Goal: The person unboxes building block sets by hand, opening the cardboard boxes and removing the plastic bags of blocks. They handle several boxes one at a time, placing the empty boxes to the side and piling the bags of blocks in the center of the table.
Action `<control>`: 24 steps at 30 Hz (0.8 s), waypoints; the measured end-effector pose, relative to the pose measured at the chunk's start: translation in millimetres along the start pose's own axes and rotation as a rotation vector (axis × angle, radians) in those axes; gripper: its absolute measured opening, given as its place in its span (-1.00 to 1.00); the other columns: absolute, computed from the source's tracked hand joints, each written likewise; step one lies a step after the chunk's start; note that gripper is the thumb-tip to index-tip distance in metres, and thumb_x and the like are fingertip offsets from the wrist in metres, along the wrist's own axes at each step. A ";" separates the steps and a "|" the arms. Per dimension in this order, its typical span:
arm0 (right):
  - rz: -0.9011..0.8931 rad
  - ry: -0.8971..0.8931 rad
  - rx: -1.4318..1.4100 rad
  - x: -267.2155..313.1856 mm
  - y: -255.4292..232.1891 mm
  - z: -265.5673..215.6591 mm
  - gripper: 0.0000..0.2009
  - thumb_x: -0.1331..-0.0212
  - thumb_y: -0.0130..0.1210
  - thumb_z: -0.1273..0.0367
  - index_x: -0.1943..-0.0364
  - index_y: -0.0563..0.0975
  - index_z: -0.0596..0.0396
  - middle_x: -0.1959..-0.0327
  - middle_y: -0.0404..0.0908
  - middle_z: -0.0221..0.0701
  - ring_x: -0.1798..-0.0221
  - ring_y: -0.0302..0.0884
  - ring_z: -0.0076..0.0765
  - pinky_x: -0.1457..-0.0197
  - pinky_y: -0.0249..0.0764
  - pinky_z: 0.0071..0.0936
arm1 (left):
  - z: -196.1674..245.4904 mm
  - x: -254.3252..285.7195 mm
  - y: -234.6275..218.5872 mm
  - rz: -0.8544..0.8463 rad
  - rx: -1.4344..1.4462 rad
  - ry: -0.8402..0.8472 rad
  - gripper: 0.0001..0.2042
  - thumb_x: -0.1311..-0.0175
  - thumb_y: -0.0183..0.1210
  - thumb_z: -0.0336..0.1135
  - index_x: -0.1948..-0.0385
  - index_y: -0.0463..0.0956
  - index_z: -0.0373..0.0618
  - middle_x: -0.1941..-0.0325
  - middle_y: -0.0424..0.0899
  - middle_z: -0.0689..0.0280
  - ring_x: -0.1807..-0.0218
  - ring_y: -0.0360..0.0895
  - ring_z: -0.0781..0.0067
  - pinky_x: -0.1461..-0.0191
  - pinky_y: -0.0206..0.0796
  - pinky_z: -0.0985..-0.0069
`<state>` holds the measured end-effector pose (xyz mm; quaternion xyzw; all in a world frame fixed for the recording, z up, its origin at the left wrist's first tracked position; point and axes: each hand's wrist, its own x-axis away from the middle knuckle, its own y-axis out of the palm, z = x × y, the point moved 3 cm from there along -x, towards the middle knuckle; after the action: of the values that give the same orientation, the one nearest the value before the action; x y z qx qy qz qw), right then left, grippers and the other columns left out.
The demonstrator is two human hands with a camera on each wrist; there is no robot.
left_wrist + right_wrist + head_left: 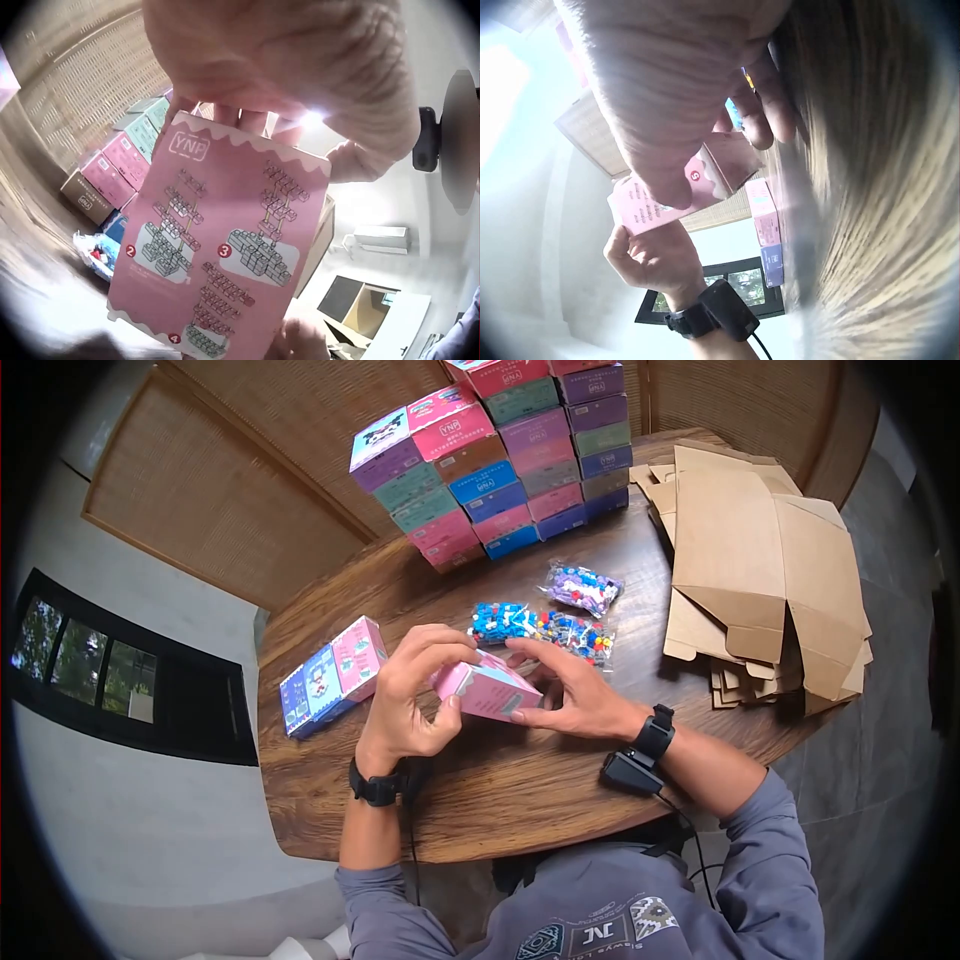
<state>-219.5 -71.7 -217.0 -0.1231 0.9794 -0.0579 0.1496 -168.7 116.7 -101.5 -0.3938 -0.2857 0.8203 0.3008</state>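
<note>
A small pink printed box (488,692) is held between both hands over the table. The left hand (405,695) grips its left end, thumb on the near side and fingers over the far side. The right hand (580,695) holds the other end, its thumb pressing the near side. In the left wrist view, a broad pink face of the box (214,232) carries numbered brick-building diagrams and the letters YNP. Bare brown cardboard (731,159) shows at the box's end near the right fingers. Just beyond the hands lie clear bags of blue bricks (505,622) and multicoloured bricks (580,635).
A third bag with purple and white bricks (583,590) lies farther back. Pink and blue boxes (335,675) rest at the left. Stacked coloured boxes (510,470) rise at the back, and flattened brown cardboard (760,560) is piled at the right on the wooden table (480,790).
</note>
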 end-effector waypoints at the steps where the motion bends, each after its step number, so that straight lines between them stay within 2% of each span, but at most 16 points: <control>1: -0.001 -0.028 -0.012 -0.7 0.6 0.8 -0.15 0.00 0.43 0.18 -0.35 0.23 0.21 -0.25 0.41 -0.18 -0.07 0.54 -0.29 -0.04 0.50 -0.40 | 0.0 0.6 2.3 -0.008 0.011 0.000 -0.62 0.27 0.08 -0.46 0.26 0.57 -0.23 0.10 0.61 0.09 0.00 0.52 0.04 -0.15 0.38 0.23; 3: 0.001 -0.078 -0.035 -0.8 0.7 1.6 -0.11 0.02 0.44 0.16 -0.36 0.20 0.22 -0.32 0.36 -0.12 -0.20 0.48 -0.21 -0.23 0.44 -0.32 | 1.9 -0.4 5.0 0.004 0.032 0.051 -0.63 0.26 0.08 -0.41 0.26 0.58 -0.22 0.10 0.61 0.09 0.00 0.52 0.02 -0.15 0.38 0.20; 6: 0.009 -0.087 -0.042 0.1 -0.2 -4.4 -0.05 0.06 0.46 0.13 -0.39 0.17 0.22 -0.33 0.33 -0.10 -0.32 0.38 -0.18 -0.38 0.30 -0.28 | 3.5 -2.2 9.0 0.038 0.084 0.096 -0.64 0.23 0.09 -0.35 0.28 0.58 -0.21 0.07 0.61 0.06 -0.04 0.51 0.00 -0.18 0.35 0.16; 10: 0.010 -0.122 -0.042 -0.6 1.3 -0.1 0.01 0.09 0.48 0.11 -0.41 0.13 0.21 -0.35 0.29 -0.07 -0.37 0.31 -0.14 -0.40 0.27 -0.26 | -5.1 -8.8 12.7 0.116 0.082 0.176 -0.62 0.13 0.12 -0.25 0.21 0.57 -0.22 -0.12 0.53 0.01 -0.21 0.44 -0.01 -0.26 0.30 0.11; 12: 0.072 -0.165 -0.017 -0.7 1.6 6.2 0.01 0.10 0.48 0.10 -0.41 0.13 0.20 -0.33 0.29 -0.05 -0.37 0.30 -0.11 -0.38 0.30 -0.25 | -16.6 -8.6 15.8 0.165 0.163 0.057 -0.52 0.04 0.19 -0.14 0.04 0.51 -0.20 -0.23 0.45 0.02 -0.32 0.35 0.03 -0.33 0.24 0.09; 13: 0.080 -0.107 -0.102 -0.5 1.5 3.3 0.01 0.11 0.49 0.11 -0.41 0.13 0.20 -0.33 0.28 -0.05 -0.38 0.29 -0.10 -0.36 0.34 -0.24 | -21.5 -8.5 17.6 0.190 0.205 0.000 -0.46 0.00 0.22 -0.09 -0.04 0.49 -0.20 -0.29 0.40 0.03 -0.37 0.30 0.04 -0.36 0.22 0.09; 15: 0.103 0.008 -0.272 0.5 0.7 -5.0 0.03 0.12 0.51 0.14 -0.41 0.12 0.21 -0.31 0.25 -0.05 -0.39 0.27 -0.08 -0.32 0.43 -0.22 | -27.7 -8.8 22.6 0.197 0.389 -0.120 -0.27 0.01 0.29 0.07 -0.20 0.35 -0.16 -0.34 0.34 0.07 -0.42 0.24 0.09 -0.40 0.17 0.08; 16: 0.105 -0.017 -0.195 0.5 -0.4 -2.8 0.03 0.13 0.51 0.15 -0.41 0.11 0.20 -0.30 0.24 -0.06 -0.38 0.28 -0.08 -0.29 0.47 -0.21 | -31.3 -8.1 25.3 0.196 0.480 -0.181 -0.17 0.01 0.33 0.16 -0.29 0.29 -0.14 -0.37 0.31 0.08 -0.45 0.21 0.11 -0.42 0.15 0.07; 17: 0.107 -0.043 -0.118 0.1 -1.0 2.2 0.03 0.14 0.52 0.17 -0.41 0.11 0.19 -0.29 0.23 -0.07 -0.37 0.29 -0.07 -0.26 0.51 -0.21 | -42.4 -3.5 29.5 0.147 0.613 -0.257 0.02 0.11 0.42 0.21 -0.39 0.14 -0.12 -0.40 0.27 0.12 -0.44 0.22 0.18 -0.46 0.10 0.15; 18: 0.109 -0.068 -0.043 -0.3 -1.3 4.5 0.04 0.15 0.53 0.18 -0.41 0.10 0.19 -0.28 0.21 -0.07 -0.36 0.31 -0.07 -0.24 0.55 -0.21 | -44.4 0.2 33.2 0.122 0.659 -0.305 0.03 0.12 0.44 0.20 -0.40 0.12 -0.13 -0.40 0.27 0.12 -0.44 0.23 0.20 -0.47 0.08 0.19; 21: 0.148 0.007 -0.214 0.3 0.8 1.2 0.03 0.17 0.55 0.21 -0.40 0.11 0.17 -0.29 0.19 -0.10 -0.30 0.38 -0.12 -0.16 0.61 -0.25 | -44.7 17.3 50.8 0.076 0.716 -0.428 0.09 0.13 0.50 0.15 -0.41 0.05 -0.19 -0.38 0.29 0.14 -0.42 0.25 0.27 -0.47 0.07 0.32; 24: 0.172 0.000 -0.267 0.0 2.2 8.3 0.01 0.15 0.54 0.22 -0.40 0.12 0.15 -0.29 0.20 -0.11 -0.24 0.44 -0.14 -0.09 0.64 -0.29 | -71.5 45.4 74.0 -0.016 0.768 -0.575 0.07 0.10 0.47 0.18 -0.40 0.08 -0.23 -0.36 0.33 0.16 -0.41 0.26 0.27 -0.43 0.11 0.30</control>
<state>-217.4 -70.2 -225.2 -0.0574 0.9852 0.0860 0.1364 -153.2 117.4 -212.9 -0.0092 -0.0366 0.9398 0.3396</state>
